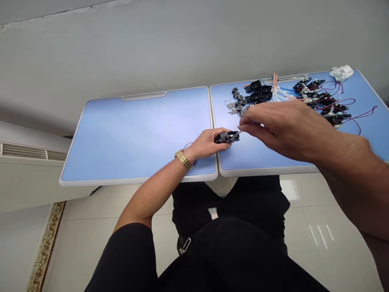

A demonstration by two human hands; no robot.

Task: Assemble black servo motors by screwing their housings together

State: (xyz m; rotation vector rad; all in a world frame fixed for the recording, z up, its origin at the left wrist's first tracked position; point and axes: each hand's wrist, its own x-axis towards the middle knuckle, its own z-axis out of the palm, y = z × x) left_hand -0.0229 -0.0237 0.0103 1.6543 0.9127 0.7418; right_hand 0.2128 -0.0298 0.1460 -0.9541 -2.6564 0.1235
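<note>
the left hand (206,144) curls closed around a black plastic housing (227,137), a gold link watch (184,159) on its wrist. the right hand (282,129) reaches across, fingertips pinched on a thin silver pin (238,132) just beside the housing. on the pale blue table (138,180) beyond lie rows of glossy black housings (258,91), small round metal parts (240,101), tiny loose screws (231,108), looping red wires (361,111), a crumpled clear bag (279,95) and white tissue (342,73).
</note>
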